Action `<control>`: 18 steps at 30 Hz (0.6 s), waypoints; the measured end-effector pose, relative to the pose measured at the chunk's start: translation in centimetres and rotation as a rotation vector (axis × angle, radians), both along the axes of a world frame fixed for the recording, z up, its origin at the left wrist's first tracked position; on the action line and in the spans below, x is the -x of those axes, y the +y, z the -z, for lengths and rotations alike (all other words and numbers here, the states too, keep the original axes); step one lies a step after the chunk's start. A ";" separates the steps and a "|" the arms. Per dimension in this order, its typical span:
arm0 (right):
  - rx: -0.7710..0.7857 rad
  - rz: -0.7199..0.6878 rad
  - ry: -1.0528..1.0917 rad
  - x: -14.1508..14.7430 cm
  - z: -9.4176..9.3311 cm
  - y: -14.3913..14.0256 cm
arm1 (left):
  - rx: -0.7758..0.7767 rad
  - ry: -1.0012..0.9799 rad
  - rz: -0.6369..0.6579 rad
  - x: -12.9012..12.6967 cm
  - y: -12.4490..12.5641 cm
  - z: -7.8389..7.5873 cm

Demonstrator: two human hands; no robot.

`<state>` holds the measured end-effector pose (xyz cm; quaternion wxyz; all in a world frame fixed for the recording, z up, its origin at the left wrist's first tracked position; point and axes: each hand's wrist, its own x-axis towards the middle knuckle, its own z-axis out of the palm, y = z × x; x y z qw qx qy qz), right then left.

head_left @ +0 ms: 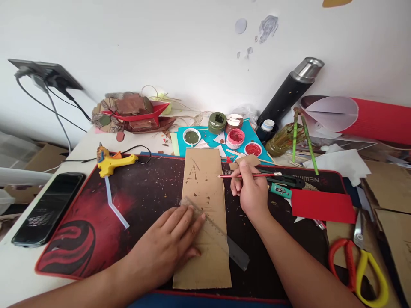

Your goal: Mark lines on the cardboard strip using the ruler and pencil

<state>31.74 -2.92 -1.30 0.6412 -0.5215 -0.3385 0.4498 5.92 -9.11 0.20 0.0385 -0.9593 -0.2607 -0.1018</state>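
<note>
A long strip of brown cardboard lies upright in view on the dark desk mat, with brown marks and small scraps on its upper part. Across it, at a slant, is a clear plastic ruler. My left hand rests flat on the cardboard and the ruler's upper end, fingers stretched out. Held between the fingers of my right hand is a red pencil, its tip pointing left over the cardboard's right half. I cannot tell whether the tip touches the cardboard.
A yellow glue gun and a phone lie left. Open paint jars stand on blue paper behind, beside model boats. To the right are red card, scissors, a glass jar with brushes and a black flask.
</note>
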 end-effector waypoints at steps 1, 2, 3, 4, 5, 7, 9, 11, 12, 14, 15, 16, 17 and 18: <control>0.003 -0.004 0.001 0.0 -0.1 0.0 | 0.003 -0.008 0.006 -0.2 -0.4 0.0; 0.007 -0.008 0.000 0.1 -0.2 0.0 | 0.008 -0.011 0.007 -0.5 -0.7 0.0; 0.010 -0.012 -0.001 0.1 -0.2 0.0 | 0.014 -0.011 0.007 -0.6 -0.9 -0.1; 0.013 -0.015 -0.003 0.1 -0.3 -0.1 | 0.018 -0.008 0.004 -0.8 -1.0 -0.1; 0.015 -0.019 -0.003 0.2 -0.3 -0.1 | 0.020 -0.005 -0.001 -0.9 -1.0 -0.1; 0.018 -0.027 -0.003 0.2 -0.4 0.0 | 0.019 -0.003 -0.008 -1.1 -0.9 -0.2; 0.022 -0.036 -0.006 0.2 -0.4 0.0 | 0.011 -0.010 -0.008 -1.4 -0.6 -0.2; 0.025 -0.044 -0.016 0.3 -0.5 -0.1 | 0.002 -0.024 -0.001 -1.6 -0.4 -0.1; 0.026 -0.048 -0.021 0.3 -0.6 -0.1 | -0.004 -0.031 0.004 -1.7 -0.2 0.0; 0.026 -0.061 -0.028 0.4 -0.7 -0.2 | -0.013 -0.042 0.005 -1.8 0.0 0.1; 0.024 -0.069 -0.031 0.5 -0.7 -0.2 | -0.017 -0.047 0.004 -1.8 0.0 0.1; 0.022 -0.078 -0.036 0.5 -0.8 -0.3 | -0.021 -0.051 0.003 -1.8 0.0 0.1; 0.020 -0.086 -0.042 0.5 -0.8 -0.4 | -0.027 -0.059 0.002 -1.8 0.0 0.2; 0.018 -0.093 -0.052 0.5 -0.7 -0.4 | -0.035 -0.069 0.000 -1.7 0.0 0.2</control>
